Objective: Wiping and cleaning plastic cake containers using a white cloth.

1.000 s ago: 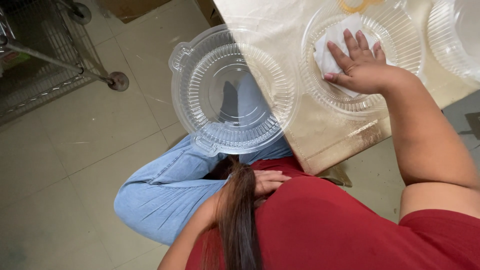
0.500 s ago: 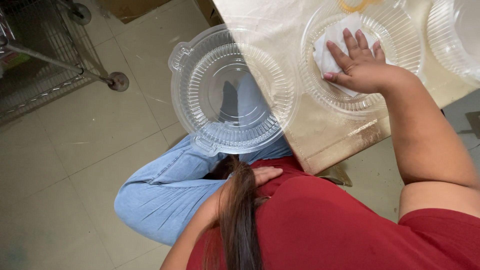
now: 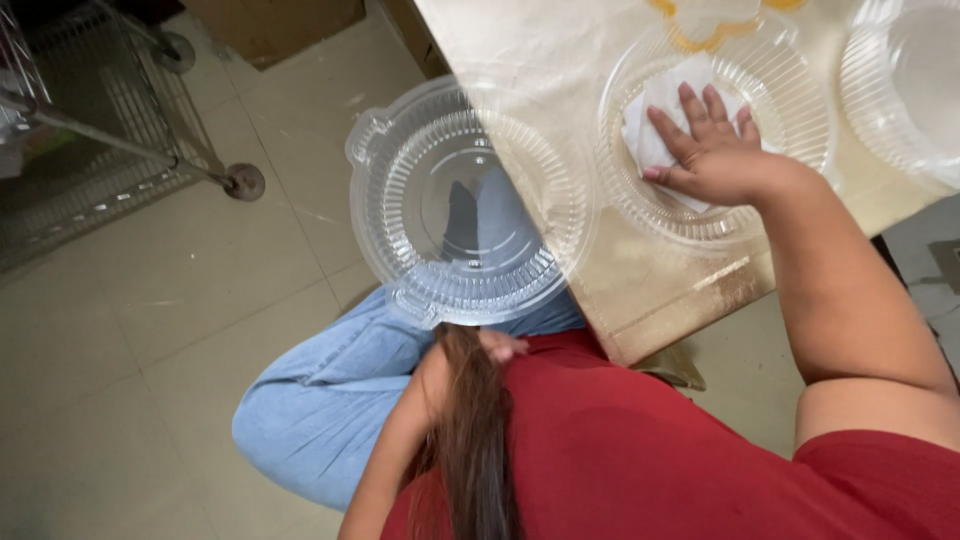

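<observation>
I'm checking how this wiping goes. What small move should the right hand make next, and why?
Probably slide the white cloth sideways around the clear container. The right hand presses it flat on one patch, and the ribbed rim around it looks uncovered.

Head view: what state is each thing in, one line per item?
Clear round plastic lid: empty, overhanging the table edge, untouched.
Clear round plastic container: open, flat on the beige table, cloth inside.
White folded cloth: pressed down under the fingers.
Right hand: flat, fingers spread on the cloth.
Left hand: mostly hidden near the lap, grip unclear.
Third clear container: empty, on the table.
</observation>
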